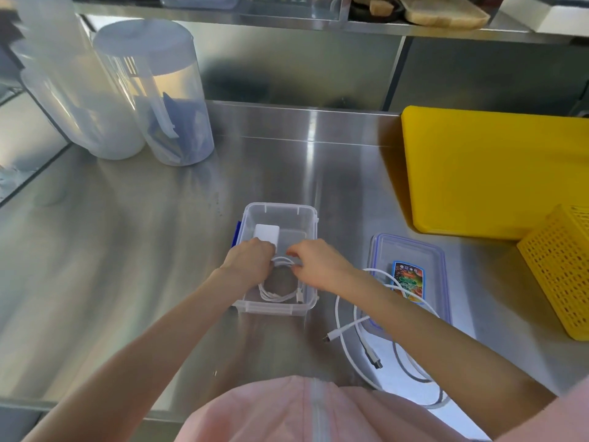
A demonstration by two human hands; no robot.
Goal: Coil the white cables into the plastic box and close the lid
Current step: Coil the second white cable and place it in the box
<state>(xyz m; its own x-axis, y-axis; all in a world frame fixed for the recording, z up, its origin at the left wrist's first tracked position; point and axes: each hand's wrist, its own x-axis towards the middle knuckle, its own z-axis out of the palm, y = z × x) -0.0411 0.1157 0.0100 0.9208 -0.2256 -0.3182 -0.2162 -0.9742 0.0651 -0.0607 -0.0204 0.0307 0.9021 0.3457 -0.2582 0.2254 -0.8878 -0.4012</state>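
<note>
A clear plastic box [280, 212] with blue latches stands open on the steel counter. Inside lie a white charger block [267, 232] and a coiled white cable [277, 295]. My left hand [250, 260] reaches into the box, fingers curled round the upper part of the coil. My right hand [315, 266] reaches in from the right and pinches the same coil. The box's lid [411, 250], clear with a blue seal and a colourful sticker, lies flat to the right. A second white cable [357, 362] lies loose across the lid and counter, its plugs free.
A yellow cutting board [490, 173] and a yellow mesh basket [561, 269] sit at the right. Two tall clear pitchers [153, 90] stand at the back left. A steel shelf runs along the back.
</note>
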